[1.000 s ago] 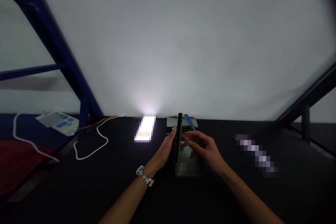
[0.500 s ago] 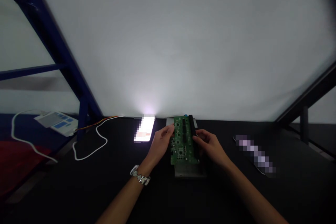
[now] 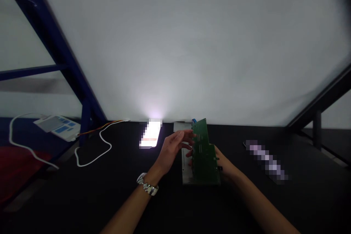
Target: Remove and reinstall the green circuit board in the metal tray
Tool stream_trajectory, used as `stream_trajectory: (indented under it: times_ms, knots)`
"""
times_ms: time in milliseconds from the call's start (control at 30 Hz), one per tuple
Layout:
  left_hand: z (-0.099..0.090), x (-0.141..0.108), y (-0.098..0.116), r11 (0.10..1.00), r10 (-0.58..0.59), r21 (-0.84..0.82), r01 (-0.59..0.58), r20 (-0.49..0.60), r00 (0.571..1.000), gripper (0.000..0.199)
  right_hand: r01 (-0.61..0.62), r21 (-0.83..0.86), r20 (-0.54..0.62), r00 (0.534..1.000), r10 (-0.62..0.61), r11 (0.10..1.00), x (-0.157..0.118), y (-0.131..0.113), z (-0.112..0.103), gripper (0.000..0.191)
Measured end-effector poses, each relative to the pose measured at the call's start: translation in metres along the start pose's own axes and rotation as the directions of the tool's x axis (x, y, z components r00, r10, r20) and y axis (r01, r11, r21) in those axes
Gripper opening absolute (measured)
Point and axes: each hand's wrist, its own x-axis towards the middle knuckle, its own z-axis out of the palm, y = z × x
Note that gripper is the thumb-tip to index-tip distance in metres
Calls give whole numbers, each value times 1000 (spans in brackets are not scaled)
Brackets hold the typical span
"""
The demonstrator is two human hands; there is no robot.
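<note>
A green circuit board (image 3: 203,161) is tilted up on its edge, its plain solder side toward me. Behind it, my right hand (image 3: 221,159) grips the board; most of that hand is hidden, and some fingertips show past the left edge. My left hand (image 3: 172,148) is open at the board's upper left edge, fingers stretched toward it; whether they press on it I cannot tell. Under the board lies a flat grey metal plate (image 3: 187,179), partly covered. A small blue part (image 3: 194,120) pokes out at the board's far end.
A lit phone (image 3: 151,135) stands left of my hands, partly pixelated. A white cable (image 3: 109,146) curls across the black table (image 3: 164,208). Farther left lies a white-and-blue card-like item (image 3: 61,128). A pixelated dark object (image 3: 265,161) is at right. Blue frame bars (image 3: 60,44) rise at left.
The circuit board has been turned from its component side to its solder side. My right hand has gone behind it, and my left hand has loosened from its edge with fingers spread.
</note>
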Motion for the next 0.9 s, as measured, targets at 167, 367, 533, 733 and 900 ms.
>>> stream_trajectory:
  times_ms: [167,367,533,733,900]
  knots:
    - [-10,7,-4,994,25,109,-4,-200,980,33,-26,11,6,1000,26,1000,0,-5,0,41]
    - [-13,8,-6,979,-37,188,85,-244,969,39,22,-216,-154,986,-57,976,14,3,-15,40]
    - [-17,9,-12,955,-86,257,147,-232,969,40,125,-317,-228,952,-203,940,21,8,-28,41]
    - [-13,7,-15,925,-189,311,219,-123,974,44,236,-406,-281,887,-367,883,19,3,-20,38]
    - [-8,3,-11,944,-201,257,205,-43,979,51,215,-343,-273,909,-316,914,15,1,-7,42]
